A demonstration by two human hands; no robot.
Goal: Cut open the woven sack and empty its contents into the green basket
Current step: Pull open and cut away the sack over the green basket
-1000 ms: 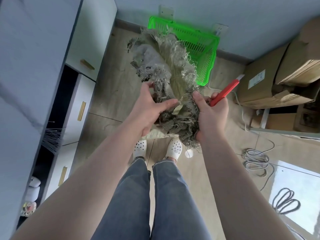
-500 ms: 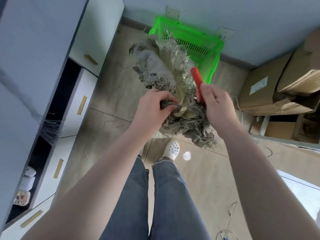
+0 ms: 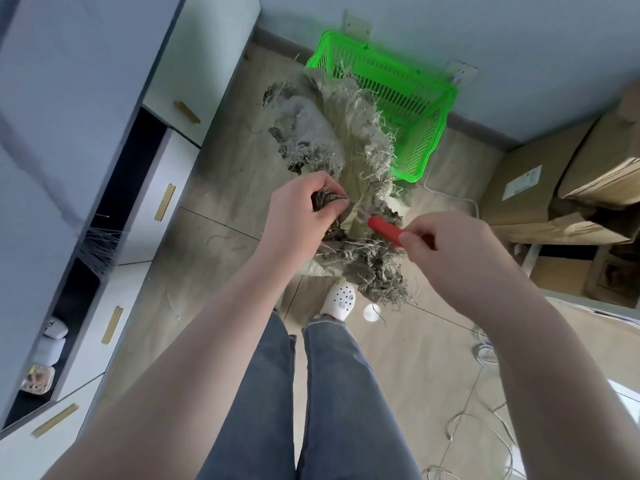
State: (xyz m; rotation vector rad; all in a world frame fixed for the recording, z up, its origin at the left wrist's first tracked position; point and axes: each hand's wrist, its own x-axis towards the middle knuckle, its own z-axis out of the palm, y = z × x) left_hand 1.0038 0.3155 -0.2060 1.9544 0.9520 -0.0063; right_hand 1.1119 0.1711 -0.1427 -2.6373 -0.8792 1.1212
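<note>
Fingers of the left hand (image 3: 300,211) clutch the frayed woven sack (image 3: 341,161); the right hand (image 3: 450,251) grips a red cutter (image 3: 385,230) against it, hiding part of the green basket (image 3: 401,95) at upper centre.

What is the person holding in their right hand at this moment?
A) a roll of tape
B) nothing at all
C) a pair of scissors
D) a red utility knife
D: the right hand grips a red utility knife, its tip pointed at the frayed woven sack that the left hand pinches near the top.
</note>
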